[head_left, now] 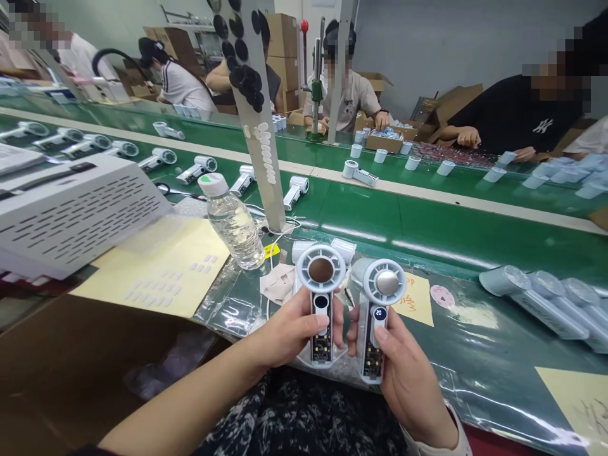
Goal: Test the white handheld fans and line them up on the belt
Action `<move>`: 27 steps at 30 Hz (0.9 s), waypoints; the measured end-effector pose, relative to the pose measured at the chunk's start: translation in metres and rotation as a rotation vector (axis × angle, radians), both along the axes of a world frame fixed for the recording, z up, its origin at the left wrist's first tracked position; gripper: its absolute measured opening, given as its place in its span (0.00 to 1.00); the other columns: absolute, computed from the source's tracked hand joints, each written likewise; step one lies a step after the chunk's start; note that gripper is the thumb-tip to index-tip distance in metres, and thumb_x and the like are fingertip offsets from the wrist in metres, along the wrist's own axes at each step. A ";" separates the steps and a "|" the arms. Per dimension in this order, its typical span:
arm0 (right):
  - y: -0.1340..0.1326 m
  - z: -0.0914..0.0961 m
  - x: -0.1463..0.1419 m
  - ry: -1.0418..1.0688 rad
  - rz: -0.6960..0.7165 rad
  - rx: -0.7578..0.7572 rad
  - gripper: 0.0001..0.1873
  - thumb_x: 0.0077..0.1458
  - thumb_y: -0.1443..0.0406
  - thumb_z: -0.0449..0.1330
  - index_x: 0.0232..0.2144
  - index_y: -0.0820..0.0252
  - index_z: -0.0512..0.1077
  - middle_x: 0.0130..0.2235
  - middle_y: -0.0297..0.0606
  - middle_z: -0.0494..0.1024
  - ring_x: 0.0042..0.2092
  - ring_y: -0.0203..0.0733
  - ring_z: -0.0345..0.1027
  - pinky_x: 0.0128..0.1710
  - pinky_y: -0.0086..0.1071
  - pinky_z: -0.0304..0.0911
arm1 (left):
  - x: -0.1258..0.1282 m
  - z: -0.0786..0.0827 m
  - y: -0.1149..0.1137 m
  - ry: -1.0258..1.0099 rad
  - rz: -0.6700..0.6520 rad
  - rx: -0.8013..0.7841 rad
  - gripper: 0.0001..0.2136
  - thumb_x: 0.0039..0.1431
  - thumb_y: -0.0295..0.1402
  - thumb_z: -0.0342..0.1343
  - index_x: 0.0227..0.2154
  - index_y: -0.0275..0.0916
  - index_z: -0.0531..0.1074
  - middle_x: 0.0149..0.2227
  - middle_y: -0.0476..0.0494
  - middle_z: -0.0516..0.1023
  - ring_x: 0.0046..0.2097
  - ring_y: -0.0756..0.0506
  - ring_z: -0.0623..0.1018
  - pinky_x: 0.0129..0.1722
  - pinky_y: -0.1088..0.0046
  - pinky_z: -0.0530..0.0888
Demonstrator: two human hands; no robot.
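Now, left hand (294, 329): closed around the handle of an open-faced fan (321, 272), with the thumb lying across the front of the handle.
Open-faced fan: held upright, its ring-shaped head above the fingers. The centre shows brown and a bare circuit board shows at the foot of the handle.
Right hand (403, 373): wrapped around the handle of a capped fan (386, 283), with the thumb pressed on the front just under a small lit display reading 20.
Capped fan: upright just beside the other fan, heads level and nearly touching. It has a silver dome in the middle of its head.
Under the hands: a clear plastic sheet (475, 354) covers the near edge of the bench.
Left of them: a water bottle (232, 221) stands by a yellow sheet (166, 266), with a grey vented casing (71, 209) behind and a cardboard box (71, 361) nearer.
Right of them: a pile of pale blue fans (546, 301) lies on its side, well apart from the right hand.
Beyond: a slanted post (259, 126) stuck with black discs rises from the bench, and a green conveyor belt (427, 215) carries a row of white fans (156, 158).
Far side: other people (351, 95) sit at work across the belt.
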State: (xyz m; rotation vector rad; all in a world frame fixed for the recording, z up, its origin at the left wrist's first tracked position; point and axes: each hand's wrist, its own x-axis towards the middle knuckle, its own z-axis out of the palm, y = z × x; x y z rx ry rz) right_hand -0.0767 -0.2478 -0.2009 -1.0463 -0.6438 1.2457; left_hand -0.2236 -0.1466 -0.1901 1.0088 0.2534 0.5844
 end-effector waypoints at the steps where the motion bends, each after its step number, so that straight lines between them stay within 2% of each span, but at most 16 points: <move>1: 0.000 0.000 0.000 -0.021 0.007 0.015 0.15 0.59 0.55 0.62 0.45 0.54 0.75 0.39 0.37 0.76 0.34 0.39 0.66 0.35 0.33 0.68 | -0.001 0.001 0.000 0.003 -0.012 0.046 0.14 0.56 0.42 0.61 0.35 0.36 0.67 0.28 0.47 0.73 0.31 0.48 0.74 0.33 0.71 0.69; 5: 0.001 -0.001 0.003 -0.065 -0.048 0.031 0.15 0.60 0.55 0.61 0.46 0.53 0.74 0.39 0.37 0.76 0.34 0.39 0.67 0.34 0.32 0.68 | -0.004 -0.001 0.003 0.072 0.065 0.134 0.16 0.57 0.44 0.62 0.38 0.37 0.66 0.29 0.48 0.73 0.30 0.49 0.74 0.33 0.71 0.68; 10: 0.001 -0.002 0.006 0.012 0.012 0.034 0.17 0.59 0.55 0.62 0.48 0.54 0.73 0.44 0.40 0.76 0.40 0.43 0.69 0.39 0.35 0.69 | -0.004 -0.004 0.003 0.084 0.066 0.098 0.18 0.56 0.44 0.62 0.39 0.37 0.65 0.32 0.48 0.73 0.31 0.49 0.75 0.34 0.71 0.69; 17: 0.001 0.000 0.002 0.031 -0.002 -0.003 0.16 0.59 0.55 0.61 0.48 0.53 0.72 0.43 0.40 0.76 0.38 0.44 0.69 0.36 0.37 0.68 | -0.002 -0.003 0.000 0.067 0.093 0.065 0.16 0.55 0.42 0.62 0.38 0.38 0.66 0.31 0.49 0.72 0.30 0.48 0.75 0.35 0.68 0.70; 22: 0.003 0.002 0.003 -0.054 -0.005 0.023 0.13 0.61 0.56 0.60 0.47 0.51 0.72 0.43 0.39 0.76 0.37 0.45 0.68 0.34 0.39 0.66 | -0.003 -0.004 0.002 0.086 0.092 0.089 0.15 0.55 0.41 0.62 0.38 0.38 0.66 0.31 0.48 0.72 0.32 0.47 0.74 0.35 0.68 0.69; 27: 0.005 0.004 0.001 -0.047 -0.050 -0.037 0.15 0.57 0.54 0.62 0.45 0.52 0.74 0.41 0.41 0.76 0.36 0.46 0.68 0.33 0.39 0.66 | -0.004 -0.005 0.003 0.097 0.078 -0.019 0.16 0.53 0.40 0.62 0.38 0.38 0.64 0.33 0.48 0.70 0.30 0.49 0.73 0.31 0.70 0.69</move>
